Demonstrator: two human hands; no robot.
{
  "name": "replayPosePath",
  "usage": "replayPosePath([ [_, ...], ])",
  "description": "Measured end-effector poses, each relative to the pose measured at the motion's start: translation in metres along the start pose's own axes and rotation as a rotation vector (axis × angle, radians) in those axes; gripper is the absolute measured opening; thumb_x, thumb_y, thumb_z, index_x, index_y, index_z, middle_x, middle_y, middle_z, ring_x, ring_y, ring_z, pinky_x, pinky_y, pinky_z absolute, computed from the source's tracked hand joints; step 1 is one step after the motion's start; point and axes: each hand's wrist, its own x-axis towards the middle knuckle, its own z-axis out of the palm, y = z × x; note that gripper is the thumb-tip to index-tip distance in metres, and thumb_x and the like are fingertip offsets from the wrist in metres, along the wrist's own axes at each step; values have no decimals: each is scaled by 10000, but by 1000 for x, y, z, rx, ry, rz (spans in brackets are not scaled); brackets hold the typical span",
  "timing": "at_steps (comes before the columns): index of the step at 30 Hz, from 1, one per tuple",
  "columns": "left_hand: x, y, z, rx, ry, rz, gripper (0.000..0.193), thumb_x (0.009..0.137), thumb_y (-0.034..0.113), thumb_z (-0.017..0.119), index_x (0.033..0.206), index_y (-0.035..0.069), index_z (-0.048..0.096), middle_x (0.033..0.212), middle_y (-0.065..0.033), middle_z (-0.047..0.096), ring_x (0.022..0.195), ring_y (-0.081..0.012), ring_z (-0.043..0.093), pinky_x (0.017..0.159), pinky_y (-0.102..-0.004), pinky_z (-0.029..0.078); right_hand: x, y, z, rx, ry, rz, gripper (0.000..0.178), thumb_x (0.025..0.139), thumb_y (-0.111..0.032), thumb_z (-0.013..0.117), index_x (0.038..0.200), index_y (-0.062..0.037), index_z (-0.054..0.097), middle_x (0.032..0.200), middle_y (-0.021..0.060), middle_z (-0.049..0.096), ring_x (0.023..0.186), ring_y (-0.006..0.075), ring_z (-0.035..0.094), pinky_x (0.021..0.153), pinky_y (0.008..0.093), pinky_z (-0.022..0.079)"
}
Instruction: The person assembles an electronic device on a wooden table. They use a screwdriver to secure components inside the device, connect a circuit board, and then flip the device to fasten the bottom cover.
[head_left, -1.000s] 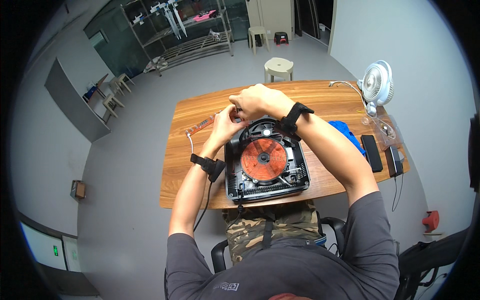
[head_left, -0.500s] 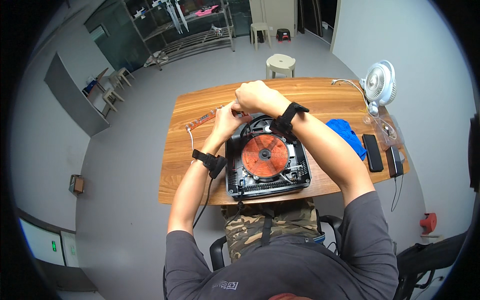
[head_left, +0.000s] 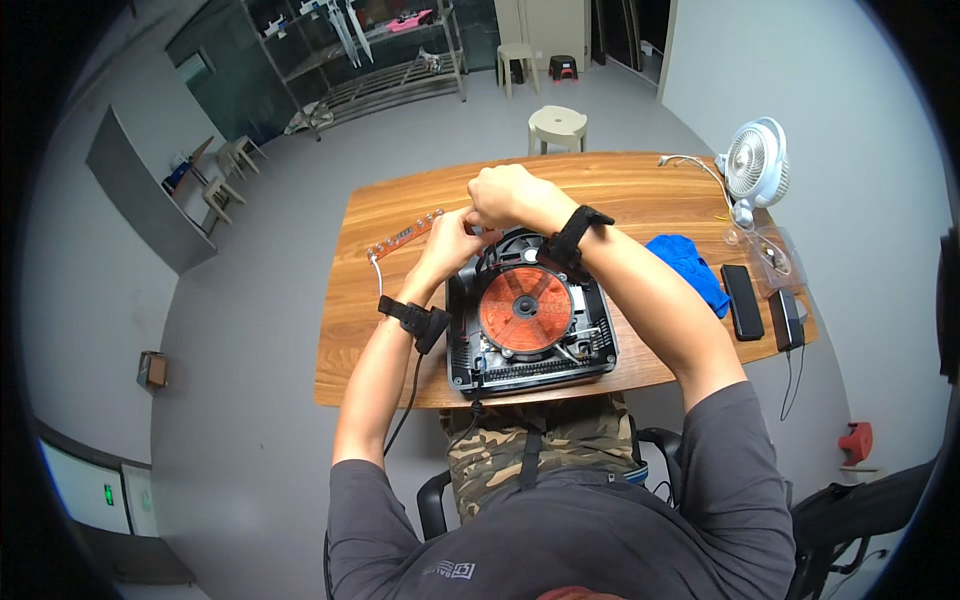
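An opened induction cooker (head_left: 460, 370) lies on the wooden table in front of me, its round copper coil (head_left: 510, 325) facing up. Over the cooker's far left corner my left hand (head_left: 451, 243) and my right hand (head_left: 510, 195) meet, fingers closed. The right hand sits slightly above and beyond the left. Whatever they pinch is covered by the fingers. Left of my left hand lies a narrow orange circuit strip (head_left: 400, 240) with a white cable (head_left: 380, 278) at its near end. Each wrist wears a black strapped device.
On the table's right side are a blue cloth (head_left: 688, 272), a black oblong case (head_left: 742, 303), a dark box with a cord (head_left: 787, 320), a clear plastic container (head_left: 785, 262) and a white fan (head_left: 757, 165). A beige stool (head_left: 557, 125) stands beyond the far edge.
Both hands stay together over the cooker's far left corner, with hardly any finger movement. The whole view has shifted slightly.
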Motion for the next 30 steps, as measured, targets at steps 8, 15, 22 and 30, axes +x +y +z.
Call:
replayPosePath([
  [8, 2, -7, 8, -127, 11, 155, 260, 834, 138, 811, 1056, 34, 724, 860, -86, 768, 773, -114, 700, 728, -313, 552, -16, 8, -5, -32, 36, -63, 452, 846, -466, 688, 867, -23, 775, 847, 210, 740, 824, 372, 735, 766, 450, 594],
  [15, 12, -20, 17, -316, 55, 91, 206, 845, 83, 789, 1017, -1, 712, 876, -26, 750, 786, -80, 669, 715, -273, 537, -15, 12, -4, -9, 155, -96, 439, 875, -447, 668, 858, -18, 759, 819, 229, 731, 808, 394, 730, 742, 468, 593],
  [22, 0, 19, -7, -123, 212, 228, 269, 826, 39, 751, 1093, 47, 723, 847, -92, 741, 728, -131, 676, 688, -311, 549, -34, 5, -47, -63, 123, -72, 437, 869, -427, 663, 879, 1, 746, 855, 230, 737, 815, 387, 733, 756, 470, 597],
  [30, -11, 30, 17, 257, 119, 730, 296, 801, 7, 736, 1093, 45, 706, 1074, -125, 711, 981, -314, 696, 836, -394, 576, -71, 41, 28, 244, -21, 46, 444, 789, -437, 691, 875, -5, 746, 866, 235, 735, 846, 397, 727, 789, 470, 595],
])
